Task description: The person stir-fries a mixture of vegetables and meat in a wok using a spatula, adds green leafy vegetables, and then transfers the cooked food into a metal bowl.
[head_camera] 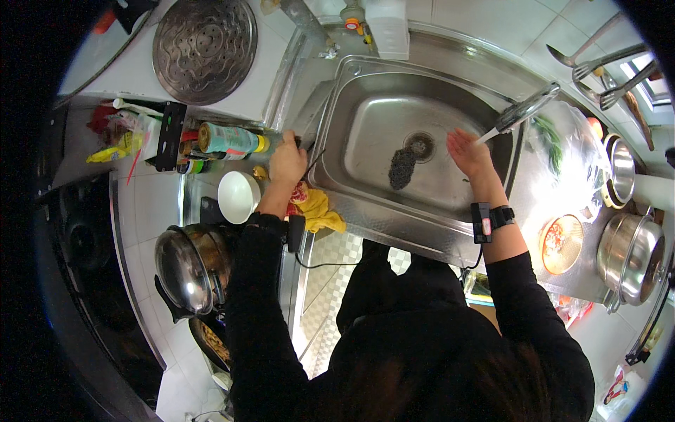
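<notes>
My right hand [468,150] is open, palm up, in the stream of water from the faucet [527,108] over the right side of the stainless-steel sink [369,126]. It holds nothing. In the basin, a dark grey mesh scrubber [402,169] lies beside the drain strainer [420,146]. My left hand [288,159] is at the counter left of the sink, its fingers curled around a dark handle. The handle seems to belong to a broad-bladed knife [312,108] lying along the sink's left rim; my fingers partly hide it. Below that hand is a yellow cloth [319,211].
Left of my left hand are a white bowl [239,197] and a teal-labelled bottle [229,138]. A lidded pot [192,269] stands nearer me. On the right counter are a strainer basket [562,243] with red bits, a plastic bag [567,153] of greens and a steel pot [630,258].
</notes>
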The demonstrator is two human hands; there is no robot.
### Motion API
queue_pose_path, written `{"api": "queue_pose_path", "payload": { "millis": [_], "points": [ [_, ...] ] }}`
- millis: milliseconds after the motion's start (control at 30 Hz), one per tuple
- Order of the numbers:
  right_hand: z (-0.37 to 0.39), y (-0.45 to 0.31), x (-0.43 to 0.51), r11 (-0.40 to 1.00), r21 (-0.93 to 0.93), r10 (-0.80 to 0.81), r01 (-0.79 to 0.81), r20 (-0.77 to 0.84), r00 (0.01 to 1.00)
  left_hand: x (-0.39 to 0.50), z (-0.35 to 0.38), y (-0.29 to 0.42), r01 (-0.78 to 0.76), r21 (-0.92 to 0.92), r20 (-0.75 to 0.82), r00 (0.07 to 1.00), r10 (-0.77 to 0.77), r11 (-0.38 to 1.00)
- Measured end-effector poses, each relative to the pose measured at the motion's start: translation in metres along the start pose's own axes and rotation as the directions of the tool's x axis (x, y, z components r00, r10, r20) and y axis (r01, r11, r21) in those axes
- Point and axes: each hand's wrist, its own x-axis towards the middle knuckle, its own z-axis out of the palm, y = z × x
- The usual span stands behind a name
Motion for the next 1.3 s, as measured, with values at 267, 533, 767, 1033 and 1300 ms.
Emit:
{"api": "queue_pose_path", "payload": {
  "millis": [267, 533, 767, 1033, 1300],
  "points": [
    [-0.021, -0.017, -0.039, 0.97, -0.226, -0.079, 0.095, 0.079, 0.994, -0.022, 0.035, 0.178, 0.578, -0.766, 0.631, 0.758, 0.162, 0.281],
    [-0.061, -0.052, -0.072, 0.876, -0.44, -0.212, 0.197, 0.015, 0.977, -0.027, 0.072, 0.286, 0.817, -0.568, 0.727, 0.552, 0.408, -0.095],
    [-0.052, -0.077, -0.065, 0.754, -0.56, -0.396, 0.342, 0.027, 0.918, -0.043, 0.073, 0.306, 0.379, -0.795, 0.582, 0.695, 0.422, 0.473],
    [-0.038, -0.09, -0.042, 0.676, -0.582, -0.505, 0.452, 0.081, 0.86, -0.088, 0.044, 0.29, -0.354, -0.457, 0.383, 0.75, 0.539, 0.816],
    [-0.062, -0.132, -0.001, 0.397, -0.826, -0.679, 0.401, 0.029, 0.733, -0.101, -0.003, 0.274, -0.351, -0.588, 0.316, 0.729, 0.607, 0.729]
  ]
}}
